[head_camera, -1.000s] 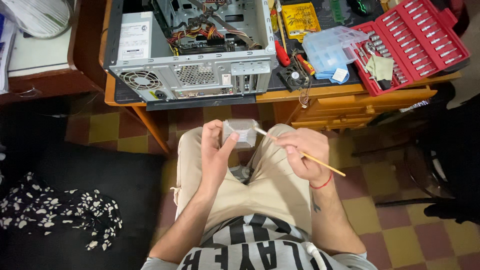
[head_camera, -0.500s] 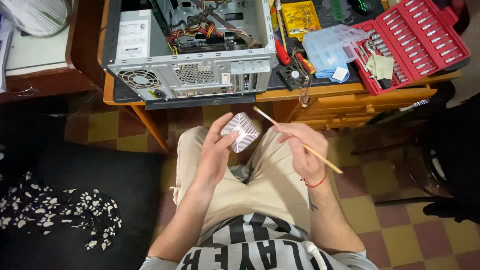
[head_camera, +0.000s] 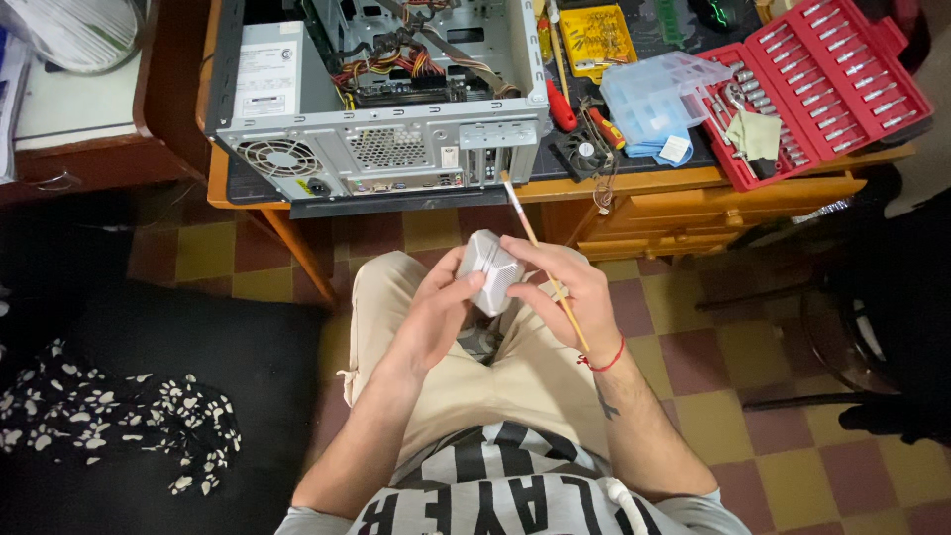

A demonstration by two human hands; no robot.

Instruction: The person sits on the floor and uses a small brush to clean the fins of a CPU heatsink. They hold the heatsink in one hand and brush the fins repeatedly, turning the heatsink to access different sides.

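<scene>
Above my lap I hold a small grey finned metal block [head_camera: 489, 269], likely a heatsink. My left hand [head_camera: 436, 312] cups it from the left and below. My right hand [head_camera: 570, 297] touches its right side and also grips a thin wooden-handled brush [head_camera: 540, 248], which lies across the fingers with its tip pointing up toward the desk edge. A red cord circles my right wrist.
An open computer case [head_camera: 381, 109] lies on the wooden desk [head_camera: 684, 188] ahead. Right of it are screwdrivers [head_camera: 565, 104], a small fan [head_camera: 584, 151], a clear blue plastic box [head_camera: 659, 94] and a red bit-set case [head_camera: 822, 84]. A dark patterned cloth [head_camera: 119, 416] lies on the floor at left.
The brush has swung from pointing down-right to lying steeply across my right hand, tip up. Both hands now close around the block, which has turned slightly.
</scene>
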